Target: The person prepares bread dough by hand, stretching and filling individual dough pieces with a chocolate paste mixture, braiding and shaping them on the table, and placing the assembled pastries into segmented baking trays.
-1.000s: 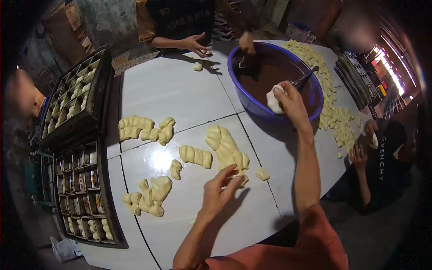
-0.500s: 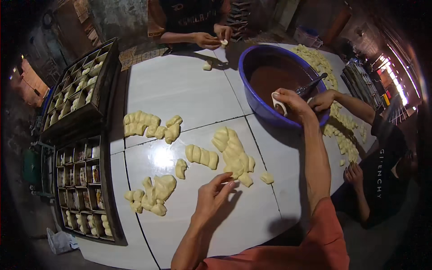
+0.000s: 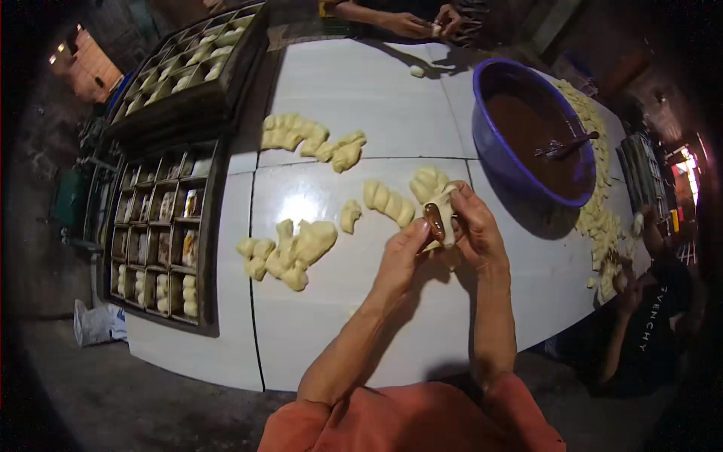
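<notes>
Both my hands are together above the middle of the white table, holding one flattened piece of pale dough (image 3: 447, 202). A glossy dark-brown strip of filling (image 3: 434, 222) lies on it. My left hand (image 3: 398, 264) pinches its left side, thumb beside the filling. On the other side my right hand (image 3: 482, 232) grips the edge with closed fingers. Just behind them sit a folded dough lump (image 3: 428, 182), partly hidden, and a ridged dough roll (image 3: 387, 202). A small dough piece (image 3: 350, 216) lies to their left.
A purple basin (image 3: 488, 134) of brown filling with a dark-handled utensil (image 3: 572, 145) stands right. More dough clusters (image 3: 290, 252) lie left. Compartmented trays (image 3: 205, 313) with dough stand at the left edge. One co-worker's hands (image 3: 425, 26) work at the far side; another person (image 3: 651, 301) is at right.
My right hand has come from the basin to the table's middle, bringing the dough with filling. My left hand has left the dough lump and now grips that piece too. The view has shifted.
</notes>
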`<action>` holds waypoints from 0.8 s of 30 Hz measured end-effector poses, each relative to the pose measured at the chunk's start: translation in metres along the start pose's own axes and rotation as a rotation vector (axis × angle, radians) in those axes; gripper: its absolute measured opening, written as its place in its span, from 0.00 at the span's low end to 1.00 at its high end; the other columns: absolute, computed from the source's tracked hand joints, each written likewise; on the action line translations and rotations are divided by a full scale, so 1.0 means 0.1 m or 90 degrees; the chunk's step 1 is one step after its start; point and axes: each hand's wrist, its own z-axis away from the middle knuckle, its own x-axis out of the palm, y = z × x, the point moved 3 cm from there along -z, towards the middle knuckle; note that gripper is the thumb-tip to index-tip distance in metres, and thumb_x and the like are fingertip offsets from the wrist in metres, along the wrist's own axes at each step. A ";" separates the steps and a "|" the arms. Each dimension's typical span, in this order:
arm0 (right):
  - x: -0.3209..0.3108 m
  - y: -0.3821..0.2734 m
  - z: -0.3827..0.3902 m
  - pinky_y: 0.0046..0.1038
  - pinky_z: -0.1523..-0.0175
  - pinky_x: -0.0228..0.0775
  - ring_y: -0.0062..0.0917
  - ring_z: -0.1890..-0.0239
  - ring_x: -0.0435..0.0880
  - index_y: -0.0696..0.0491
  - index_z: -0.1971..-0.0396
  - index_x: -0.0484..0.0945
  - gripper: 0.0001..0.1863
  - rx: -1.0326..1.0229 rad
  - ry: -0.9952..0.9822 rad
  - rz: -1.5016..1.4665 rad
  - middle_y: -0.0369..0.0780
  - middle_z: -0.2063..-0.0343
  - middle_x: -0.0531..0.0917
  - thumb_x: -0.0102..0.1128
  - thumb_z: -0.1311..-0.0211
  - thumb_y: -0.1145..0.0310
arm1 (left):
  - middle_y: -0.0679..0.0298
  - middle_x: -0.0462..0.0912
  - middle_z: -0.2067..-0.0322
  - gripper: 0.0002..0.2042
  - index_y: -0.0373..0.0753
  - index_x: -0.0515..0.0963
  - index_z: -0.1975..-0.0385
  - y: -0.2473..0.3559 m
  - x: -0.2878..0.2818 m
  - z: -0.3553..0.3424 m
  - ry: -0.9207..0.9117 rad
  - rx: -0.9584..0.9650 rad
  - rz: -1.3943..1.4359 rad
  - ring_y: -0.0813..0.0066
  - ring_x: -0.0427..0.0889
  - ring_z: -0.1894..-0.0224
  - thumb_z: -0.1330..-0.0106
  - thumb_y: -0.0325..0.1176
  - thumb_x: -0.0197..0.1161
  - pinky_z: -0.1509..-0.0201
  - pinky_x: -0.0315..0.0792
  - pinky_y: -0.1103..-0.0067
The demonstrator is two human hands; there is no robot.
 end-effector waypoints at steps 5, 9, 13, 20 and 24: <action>0.20 0.39 0.23 0.23 0.49 0.78 0.19 0.54 0.80 0.56 0.44 0.71 0.24 -0.075 -0.081 0.243 0.37 0.57 0.79 0.66 0.40 0.74 | 0.61 0.86 0.62 0.12 0.32 0.79 0.54 0.22 -0.56 0.28 0.190 0.113 -0.034 0.78 0.83 0.62 0.30 0.33 0.64 0.55 0.78 0.81; 0.47 0.72 0.37 0.28 0.45 0.77 0.27 0.49 0.80 0.55 0.40 0.71 0.31 -0.289 -0.074 0.446 0.39 0.53 0.78 0.69 0.45 0.78 | 0.56 0.86 0.56 0.17 0.27 0.79 0.48 0.15 -0.77 0.40 0.233 0.144 -0.021 0.77 0.83 0.58 0.31 0.31 0.65 0.53 0.79 0.81; 0.68 0.85 0.44 0.27 0.52 0.78 0.28 0.56 0.82 0.59 0.50 0.80 0.18 -0.387 0.012 0.645 0.40 0.52 0.79 0.68 0.42 0.76 | 0.56 0.85 0.53 0.18 0.29 0.79 0.46 0.21 -0.78 0.52 0.276 0.206 -0.119 0.78 0.83 0.56 0.33 0.30 0.68 0.53 0.78 0.82; 0.75 0.99 0.38 0.20 0.60 0.70 0.17 0.63 0.79 0.58 0.60 0.83 0.10 -0.183 0.044 0.390 0.33 0.69 0.83 0.62 0.32 0.67 | 0.65 0.85 0.61 0.18 0.34 0.83 0.50 0.59 -0.82 0.53 0.198 0.081 -0.216 0.82 0.82 0.61 0.34 0.40 0.69 0.56 0.77 0.83; 0.80 0.91 0.50 0.20 0.61 0.70 0.16 0.66 0.78 0.58 0.57 0.82 0.11 -0.023 0.025 0.270 0.33 0.67 0.83 0.63 0.33 0.67 | 0.65 0.84 0.62 0.17 0.35 0.82 0.51 0.81 -0.84 0.55 0.156 0.006 -0.301 0.79 0.81 0.64 0.34 0.40 0.68 0.62 0.75 0.80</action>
